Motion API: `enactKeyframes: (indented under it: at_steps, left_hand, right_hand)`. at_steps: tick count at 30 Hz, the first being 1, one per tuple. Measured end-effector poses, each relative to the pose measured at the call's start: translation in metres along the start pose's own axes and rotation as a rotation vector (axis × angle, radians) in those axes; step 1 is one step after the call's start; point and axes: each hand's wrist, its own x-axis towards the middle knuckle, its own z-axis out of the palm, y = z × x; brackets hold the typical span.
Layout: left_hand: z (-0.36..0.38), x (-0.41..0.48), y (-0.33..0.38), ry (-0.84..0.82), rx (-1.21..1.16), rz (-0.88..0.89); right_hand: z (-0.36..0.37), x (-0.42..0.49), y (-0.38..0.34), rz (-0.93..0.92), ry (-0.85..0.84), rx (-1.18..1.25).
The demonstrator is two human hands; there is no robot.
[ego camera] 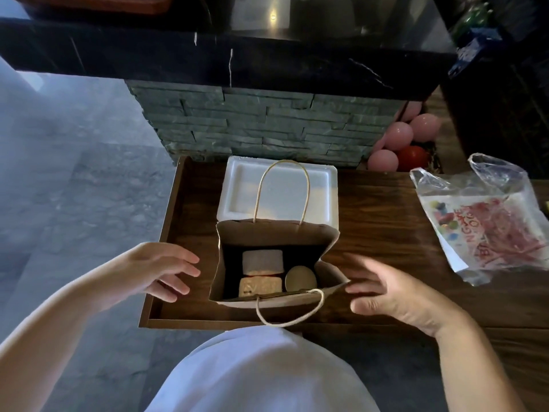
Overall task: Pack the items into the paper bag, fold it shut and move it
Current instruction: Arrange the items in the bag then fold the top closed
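The left hand (162,269) is seen at the lower left of centre, fingers spread and empty, just beside the left wall of the bag without clear contact. The right hand (395,295) is seen at the lower right of centre, likewise spread and holding nothing, its fingertips (352,288) just beside the bag's right front corner; whether they touch the paper cannot be told. Between the two hands an upright brown paper bag with twisted paper-cord handles (228,281) stands with its mouth wide open on a dark wooden tray-like table top (380,221). The far handle (282,185) stands up in a tall loop, while the near handle (289,310) hangs down over the front rim. The rim is slightly creased and the right side gusset is folded inward. Inside the bag, three items are seen on the bottom: a pale rectangular block (263,261) toward the back, a tan printed packet (260,286) in front of it, and a round tan lid-like disc (300,279) to the right. Behind the bag, touching or nearly touching it, a white foam tray (237,188) lies on the wood. At the right of the frame a clear plastic bag with red printed contents (487,221) rests on the table, and in the upper right several pink balls (398,136) and a red one (413,157) are grouped beside a grey stacked-stone wall (261,123).
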Motion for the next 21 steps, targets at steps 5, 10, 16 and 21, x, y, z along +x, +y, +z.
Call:
enactKeyframes:
  at_steps: [5, 10, 16, 21]
  left_hand:
    - [0.038, 0.012, -0.015, -0.031, 0.232, 0.089]
    - [0.066, 0.034, -0.016, 0.184, 0.432, 0.304]
    - [0.057, 0.045, -0.032, 0.32, 0.534, 0.411]
    - [0.065, 0.057, -0.037, 0.275, 0.334, 0.292]
  right_hand:
    - [0.029, 0.017, 0.011, -0.019, 0.036, -0.029]
    - [0.052, 0.043, 0.009, -0.16, 0.203, 0.156]
    - [0.039, 0.047, 0.017, -0.181, 0.318, 0.04]
    - [0.042, 0.052, 0.014, -0.248, 0.375, 0.051]
